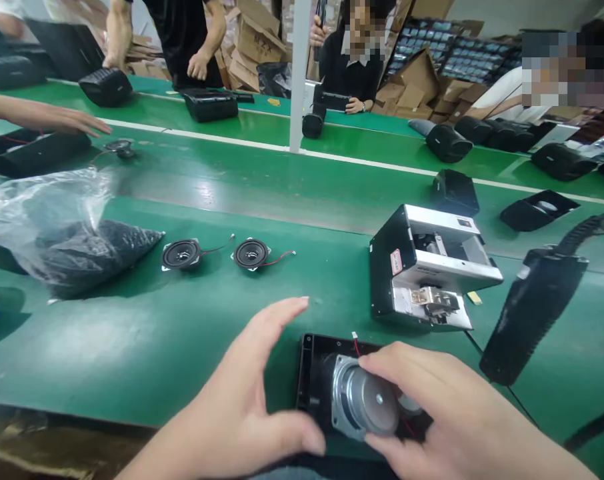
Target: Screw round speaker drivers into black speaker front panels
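Note:
My right hand [427, 400] grips a round speaker driver [372, 400] by its silver magnet, thumb and fingers on either side. The driver is tilted over a black plastic housing [309, 373], and a short red wire with a white plug sticks up behind it. Part of a second silver round piece shows under my right fingers, mostly hidden. To the left, my left hand [262, 393] is spread with thumb and fingers apart beside the housing's left end, holding nothing. Two more speaker drivers, a left one [182, 254] and a right one [251, 253], lie cone up beyond my hands.
A black-and-silver bench machine [432, 267] stands at the right, near a thick black power-tool-like handle [535, 313] with a cable. On the left lies a clear plastic bag [97, 253] of dark contents. Co-workers and black speaker housings line the green conveyor [232, 173] beyond.

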### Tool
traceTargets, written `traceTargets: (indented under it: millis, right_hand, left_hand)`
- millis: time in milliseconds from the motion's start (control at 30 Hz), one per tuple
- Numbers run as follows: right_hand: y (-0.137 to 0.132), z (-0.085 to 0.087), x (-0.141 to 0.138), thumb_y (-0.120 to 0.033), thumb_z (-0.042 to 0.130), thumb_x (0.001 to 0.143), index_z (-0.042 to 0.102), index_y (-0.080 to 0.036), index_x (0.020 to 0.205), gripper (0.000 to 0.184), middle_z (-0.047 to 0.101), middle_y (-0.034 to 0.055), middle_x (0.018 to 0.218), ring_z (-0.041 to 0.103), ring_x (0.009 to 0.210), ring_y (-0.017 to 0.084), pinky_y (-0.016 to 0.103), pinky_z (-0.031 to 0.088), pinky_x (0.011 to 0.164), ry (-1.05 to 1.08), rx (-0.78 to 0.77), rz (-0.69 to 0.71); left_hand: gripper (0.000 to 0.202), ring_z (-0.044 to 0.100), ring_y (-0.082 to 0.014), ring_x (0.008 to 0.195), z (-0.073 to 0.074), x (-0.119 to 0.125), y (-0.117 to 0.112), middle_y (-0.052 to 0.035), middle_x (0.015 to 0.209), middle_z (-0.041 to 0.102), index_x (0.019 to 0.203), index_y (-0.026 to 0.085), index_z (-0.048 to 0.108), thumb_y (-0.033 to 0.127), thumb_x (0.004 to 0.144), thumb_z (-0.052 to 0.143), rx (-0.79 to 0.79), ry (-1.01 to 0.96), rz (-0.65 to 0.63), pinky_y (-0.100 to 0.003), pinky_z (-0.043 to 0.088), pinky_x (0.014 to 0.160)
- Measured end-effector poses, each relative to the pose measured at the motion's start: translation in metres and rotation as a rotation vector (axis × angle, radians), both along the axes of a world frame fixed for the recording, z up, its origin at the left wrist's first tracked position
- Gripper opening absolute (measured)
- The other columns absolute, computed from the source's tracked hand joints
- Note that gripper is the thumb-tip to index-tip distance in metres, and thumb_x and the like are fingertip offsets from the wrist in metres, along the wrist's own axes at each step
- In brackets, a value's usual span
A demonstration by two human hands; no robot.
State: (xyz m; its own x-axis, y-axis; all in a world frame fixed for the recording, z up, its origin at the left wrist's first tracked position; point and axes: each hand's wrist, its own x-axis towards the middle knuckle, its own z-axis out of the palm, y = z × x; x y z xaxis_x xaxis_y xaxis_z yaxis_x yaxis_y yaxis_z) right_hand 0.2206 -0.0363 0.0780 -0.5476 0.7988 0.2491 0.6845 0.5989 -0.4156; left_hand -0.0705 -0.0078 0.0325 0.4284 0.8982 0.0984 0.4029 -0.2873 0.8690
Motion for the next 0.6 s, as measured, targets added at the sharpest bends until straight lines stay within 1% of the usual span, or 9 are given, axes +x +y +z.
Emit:
traceTargets:
  millis: [33, 67, 100, 167, 233, 300, 433, 600]
  right_hand:
    - [0.004, 0.0, 0.0, -0.029, 0.074, 0.091, 0.059, -0.029, 0.131, 0.043, 0.08, 0.0004, 0.112, 0.079, 0.092, 0.021, 0.035, 0.066, 0.077, -0.043, -0.035, 0.01]
    - [0.009, 0.0, -0.002, -0.026, 0.078, 0.088, 0.061, -0.029, 0.128, 0.044, 0.079, -0.0012, 0.108, 0.078, 0.088, 0.022, 0.036, 0.065, 0.073, -0.095, -0.084, 0.022]
    - [0.013, 0.0, -0.004, -0.024, 0.082, 0.086, 0.062, -0.03, 0.126, 0.045, 0.078, -0.0024, 0.105, 0.077, 0.085, 0.022, 0.037, 0.064, 0.071, -0.149, -0.141, 0.04]
    - [0.021, -0.001, -0.009, -0.021, 0.087, 0.082, 0.064, -0.03, 0.123, 0.048, 0.078, -0.0039, 0.103, 0.078, 0.084, 0.024, 0.04, 0.062, 0.071, -0.262, -0.251, 0.081]
    - [0.025, -0.004, -0.015, -0.021, 0.087, 0.085, 0.065, -0.029, 0.123, 0.045, 0.079, -0.0026, 0.107, 0.079, 0.088, 0.027, 0.042, 0.06, 0.071, -0.36, -0.31, 0.118]
    - [0.027, -0.008, -0.02, -0.023, 0.086, 0.087, 0.065, -0.026, 0.121, 0.04, 0.079, -0.0001, 0.107, 0.079, 0.09, 0.029, 0.042, 0.058, 0.071, -0.421, -0.33, 0.145]
    - [0.025, -0.016, -0.024, -0.026, 0.085, 0.089, 0.066, -0.022, 0.116, 0.033, 0.078, 0.0034, 0.102, 0.078, 0.088, 0.028, 0.038, 0.054, 0.071, -0.462, -0.315, 0.165]
    - [0.021, -0.017, -0.026, -0.02, 0.08, 0.092, 0.065, -0.019, 0.116, 0.029, 0.077, 0.006, 0.101, 0.077, 0.087, 0.027, 0.036, 0.053, 0.071, -0.47, -0.273, 0.137]
  left_hand:
    - [0.123, 0.043, -0.0459, 0.157, -0.008, 0.0, -0.003, -0.0148, 0.179, 0.034, 0.172, 0.041, 0.025, 0.084, 0.074, 0.084, -0.027, 0.056, -0.085, -0.065, 0.046, 0.123]
    - [0.136, 0.035, -0.0468, 0.162, -0.017, 0.001, -0.005, -0.014, 0.183, 0.024, 0.174, 0.044, 0.012, 0.083, 0.069, 0.089, -0.05, 0.108, -0.156, -0.068, 0.041, 0.126]
    - [0.143, 0.031, -0.0467, 0.164, -0.024, 0.003, -0.008, -0.0135, 0.184, 0.021, 0.174, 0.046, 0.003, 0.078, 0.067, 0.093, -0.058, 0.146, -0.203, -0.071, 0.039, 0.127]
    - [0.145, 0.032, -0.0455, 0.164, -0.036, 0.008, -0.012, -0.0132, 0.182, 0.027, 0.172, 0.049, -0.004, 0.069, 0.07, 0.097, -0.036, 0.172, -0.23, -0.073, 0.039, 0.126]
    - [0.143, 0.037, -0.045, 0.162, -0.042, 0.012, -0.014, -0.0133, 0.178, 0.035, 0.171, 0.05, -0.004, 0.065, 0.072, 0.098, -0.006, 0.168, -0.223, -0.075, 0.04, 0.125]
    - [0.141, 0.039, -0.0458, 0.16, -0.044, 0.014, -0.013, -0.0145, 0.177, 0.037, 0.171, 0.049, -0.003, 0.067, 0.073, 0.096, 0.006, 0.166, -0.227, -0.075, 0.043, 0.123]
    - [0.137, 0.042, -0.0456, 0.159, -0.043, 0.012, -0.009, -0.0156, 0.175, 0.039, 0.172, 0.046, 0.0, 0.073, 0.075, 0.092, 0.023, 0.155, -0.233, -0.072, 0.044, 0.124]
    - [0.133, 0.043, -0.0453, 0.158, -0.043, 0.011, -0.009, -0.0157, 0.175, 0.04, 0.174, 0.043, 0.005, 0.075, 0.076, 0.09, 0.033, 0.165, -0.225, -0.067, 0.047, 0.123]
